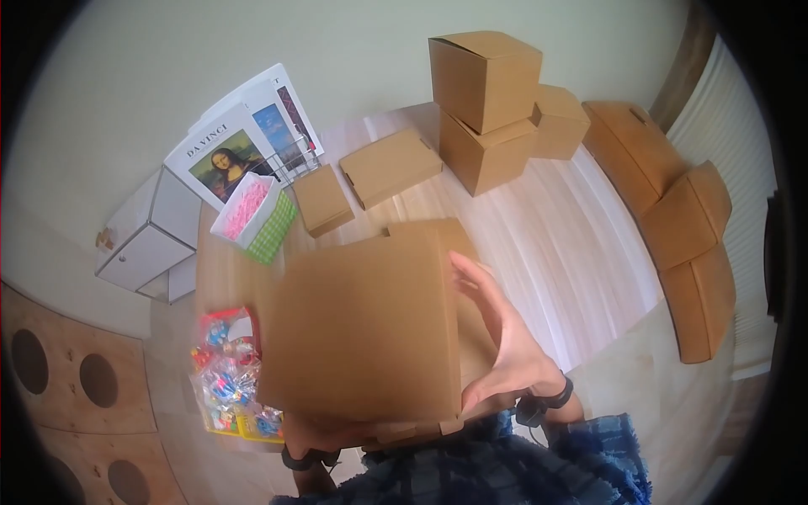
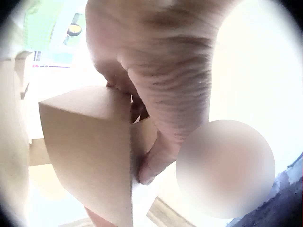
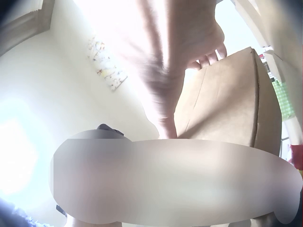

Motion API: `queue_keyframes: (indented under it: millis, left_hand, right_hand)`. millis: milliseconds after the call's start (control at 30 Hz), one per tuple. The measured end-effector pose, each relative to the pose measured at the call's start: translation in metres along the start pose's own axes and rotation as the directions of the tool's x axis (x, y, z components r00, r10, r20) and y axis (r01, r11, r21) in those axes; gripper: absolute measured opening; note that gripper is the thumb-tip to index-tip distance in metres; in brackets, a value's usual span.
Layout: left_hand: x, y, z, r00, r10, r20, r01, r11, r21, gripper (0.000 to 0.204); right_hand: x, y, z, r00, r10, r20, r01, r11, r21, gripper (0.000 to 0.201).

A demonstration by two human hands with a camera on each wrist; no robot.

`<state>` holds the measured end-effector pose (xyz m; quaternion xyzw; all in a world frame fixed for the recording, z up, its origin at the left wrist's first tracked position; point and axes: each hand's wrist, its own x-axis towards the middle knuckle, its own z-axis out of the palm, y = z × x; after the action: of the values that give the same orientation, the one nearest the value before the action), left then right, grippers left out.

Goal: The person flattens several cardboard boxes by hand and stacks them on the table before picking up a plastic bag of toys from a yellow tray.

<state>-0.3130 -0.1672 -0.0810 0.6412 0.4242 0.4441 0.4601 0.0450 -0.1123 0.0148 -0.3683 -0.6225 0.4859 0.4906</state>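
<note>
Close in front of me, a brown cardboard box (image 1: 362, 328) is held up between both hands, tilted in the head view. My right hand (image 1: 515, 349) grips its right side, thumb at the near corner and fingers spread toward the far edge. In the right wrist view, the fingertips bend over the edge of the box (image 3: 222, 104). The left hand (image 1: 316, 434) holds the near left part from below, mostly hidden by the box in the head view. The left wrist view shows that hand (image 2: 161, 61) with its thumb pressed on one face of the box (image 2: 85, 146).
A flat box (image 1: 391, 168) and a small box (image 1: 322, 200) lie behind. Stacked cartons (image 1: 488, 93) stand at the back right. A green checked basket (image 1: 273, 229) with pink shreds, art books (image 1: 227, 143) and bagged trinkets (image 1: 227, 379) are left. Brown boxes (image 1: 686, 210) line the right.
</note>
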Motion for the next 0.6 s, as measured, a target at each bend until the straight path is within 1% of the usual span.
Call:
queue_keyframes:
  millis: [67, 167, 233, 267, 300, 333, 367, 400, 433, 500, 600]
  left_hand:
    - [0.002, 0.006, 0.000, 0.999, -0.030, -0.036, 0.032, 0.998, 0.054, 0.060]
    - [0.003, 0.017, 0.001, 0.993, -0.073, -0.092, 0.087, 0.985, 0.152, 0.064]
    - [0.003, 0.023, 0.004, 0.988, -0.100, -0.120, 0.129, 0.956, 0.262, 0.067]
    - [0.002, 0.025, 0.004, 0.984, -0.116, -0.132, 0.155, 0.926, 0.344, 0.068]
    - [0.000, 0.022, 0.004, 0.982, -0.136, -0.134, 0.186, 0.848, 0.497, 0.072]
    - [-0.002, 0.020, 0.003, 0.978, -0.156, -0.137, 0.208, 0.744, 0.635, 0.076]
    - [-0.003, 0.017, 0.002, 0.982, -0.141, -0.128, 0.190, 0.737, 0.648, 0.075]
    - [-0.003, 0.016, 0.002, 0.985, -0.125, -0.118, 0.172, 0.730, 0.662, 0.074]
    - [-0.004, 0.017, 0.000, 0.987, -0.121, -0.109, 0.162, 0.726, 0.668, 0.072]
    - [0.000, 0.018, 0.000, 0.988, -0.096, -0.124, 0.152, 0.776, 0.612, 0.068]
    - [0.015, 0.023, 0.007, 0.982, -0.040, -0.185, 0.122, 0.884, 0.451, 0.062]
  right_hand:
    - [-0.001, -0.001, -0.003, 0.997, -0.070, -0.019, 0.066, 0.983, -0.171, 0.149]
    - [-0.005, 0.002, -0.003, 0.978, -0.156, -0.135, 0.099, 0.929, -0.358, 0.137]
    - [-0.007, 0.012, 0.001, 0.987, -0.038, -0.156, -0.011, 0.953, -0.304, 0.133]
    - [-0.005, 0.013, 0.003, 0.989, -0.041, -0.139, -0.002, 0.954, -0.298, 0.132]
    - [-0.002, 0.014, 0.006, 0.992, -0.044, -0.122, 0.006, 0.956, -0.292, 0.131]
    - [0.006, 0.013, 0.009, 0.991, -0.108, -0.084, 0.078, 0.949, -0.304, 0.131]
    - [0.011, 0.012, 0.010, 0.984, -0.172, -0.045, 0.149, 0.938, -0.314, 0.131]
    - [0.014, 0.011, 0.007, 0.991, -0.134, -0.003, 0.127, 0.945, -0.300, 0.136]
    - [0.019, 0.009, 0.004, 0.988, -0.140, 0.061, 0.152, 0.943, -0.297, 0.139]
    - [0.023, 0.008, 0.000, 0.974, -0.137, 0.182, 0.186, 0.941, -0.284, 0.144]
    - [0.020, 0.019, 0.003, 0.944, -0.060, 0.325, 0.112, 0.983, -0.144, 0.146]
